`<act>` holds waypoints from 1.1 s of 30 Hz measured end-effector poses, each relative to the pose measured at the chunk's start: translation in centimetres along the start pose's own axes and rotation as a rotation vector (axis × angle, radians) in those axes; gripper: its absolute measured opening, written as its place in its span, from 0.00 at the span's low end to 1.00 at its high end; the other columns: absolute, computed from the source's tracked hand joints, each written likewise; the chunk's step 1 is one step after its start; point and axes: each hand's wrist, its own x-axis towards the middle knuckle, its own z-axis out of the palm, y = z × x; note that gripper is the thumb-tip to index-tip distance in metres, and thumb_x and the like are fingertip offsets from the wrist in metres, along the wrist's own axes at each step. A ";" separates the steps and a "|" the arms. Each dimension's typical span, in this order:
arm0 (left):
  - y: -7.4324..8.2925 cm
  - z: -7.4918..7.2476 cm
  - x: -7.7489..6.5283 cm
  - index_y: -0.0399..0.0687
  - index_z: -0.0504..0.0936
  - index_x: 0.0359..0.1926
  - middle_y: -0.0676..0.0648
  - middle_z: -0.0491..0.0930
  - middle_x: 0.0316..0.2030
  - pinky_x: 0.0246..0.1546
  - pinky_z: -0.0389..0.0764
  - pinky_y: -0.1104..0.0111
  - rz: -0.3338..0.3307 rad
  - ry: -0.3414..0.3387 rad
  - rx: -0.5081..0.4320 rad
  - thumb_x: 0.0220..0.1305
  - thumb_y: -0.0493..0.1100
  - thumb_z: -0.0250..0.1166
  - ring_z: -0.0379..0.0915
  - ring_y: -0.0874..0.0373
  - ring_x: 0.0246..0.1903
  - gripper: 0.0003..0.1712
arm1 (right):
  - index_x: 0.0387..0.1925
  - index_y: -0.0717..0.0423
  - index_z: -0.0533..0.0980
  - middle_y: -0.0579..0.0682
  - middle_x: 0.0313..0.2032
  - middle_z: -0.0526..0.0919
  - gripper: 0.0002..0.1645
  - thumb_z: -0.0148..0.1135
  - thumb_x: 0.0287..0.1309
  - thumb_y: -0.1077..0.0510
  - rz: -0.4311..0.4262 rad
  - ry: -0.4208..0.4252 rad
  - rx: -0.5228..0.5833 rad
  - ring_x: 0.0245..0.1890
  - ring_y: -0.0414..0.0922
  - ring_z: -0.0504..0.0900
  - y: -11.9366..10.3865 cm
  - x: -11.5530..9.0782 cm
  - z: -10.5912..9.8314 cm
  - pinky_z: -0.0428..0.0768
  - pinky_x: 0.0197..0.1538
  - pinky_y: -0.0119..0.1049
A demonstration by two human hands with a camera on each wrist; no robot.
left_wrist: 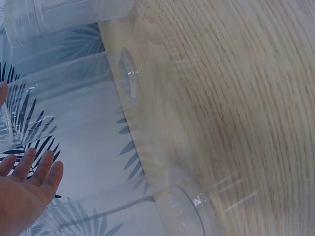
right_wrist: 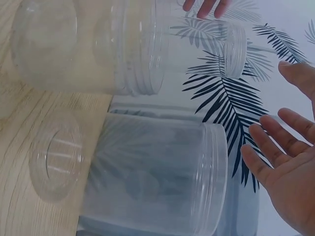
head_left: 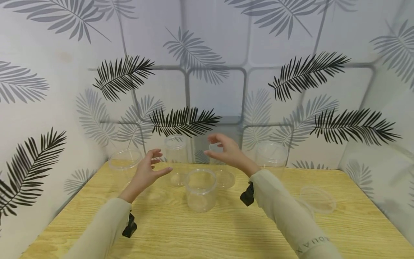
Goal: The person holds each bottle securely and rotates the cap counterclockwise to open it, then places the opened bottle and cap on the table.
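Several clear plastic jars stand on the wooden table. My left hand (head_left: 147, 174) hovers with spread, loosely bent fingers between a wide jar (head_left: 125, 167) and a tall slim jar (head_left: 176, 162). It grips nothing, and the left wrist view shows its palm and fingers (left_wrist: 37, 169) apart from the jars. My right hand (head_left: 229, 151) is raised in front of another jar (head_left: 224, 178), hiding much of it. In the right wrist view its fingers (right_wrist: 280, 142) are relaxed, beside the rim of a jar (right_wrist: 152, 172). Between the hands, nearer me, sits a short wide jar (head_left: 201, 196) with an open top.
Another wide jar (head_left: 271, 154) stands behind my right forearm, partly covered. A clear round lid (head_left: 318, 199) lies flat on the table (head_left: 200, 237) to the right. Leaf-patterned wall covering (head_left: 213, 93) rises behind the table and on both sides.
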 end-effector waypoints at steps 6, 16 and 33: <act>-0.5 0.8 0.4 0.42 0.54 0.65 0.37 0.63 0.60 0.56 0.68 0.49 -0.042 0.001 -0.013 0.51 0.49 0.69 0.62 0.38 0.58 0.46 | 0.56 0.58 0.67 0.55 0.54 0.73 0.29 0.63 0.55 0.52 0.045 -0.020 0.055 0.55 0.52 0.71 -0.2 1.4 1.3 0.70 0.59 0.46; -0.9 1.9 1.3 0.41 0.53 0.66 0.36 0.63 0.61 0.56 0.68 0.49 -0.089 0.003 -0.039 0.53 0.47 0.68 0.61 0.37 0.59 0.46 | 0.57 0.58 0.66 0.55 0.55 0.71 0.29 0.62 0.56 0.53 0.113 -0.045 0.096 0.56 0.51 0.70 -0.5 2.9 3.3 0.69 0.60 0.47; -1.8 2.8 2.2 0.42 0.48 0.68 0.34 0.61 0.62 0.57 0.67 0.48 -0.079 -0.041 -0.061 0.54 0.47 0.68 0.60 0.36 0.60 0.49 | 0.64 0.52 0.60 0.54 0.61 0.67 0.34 0.58 0.59 0.51 0.179 -0.099 0.021 0.59 0.50 0.68 -1.7 5.0 5.5 0.71 0.58 0.48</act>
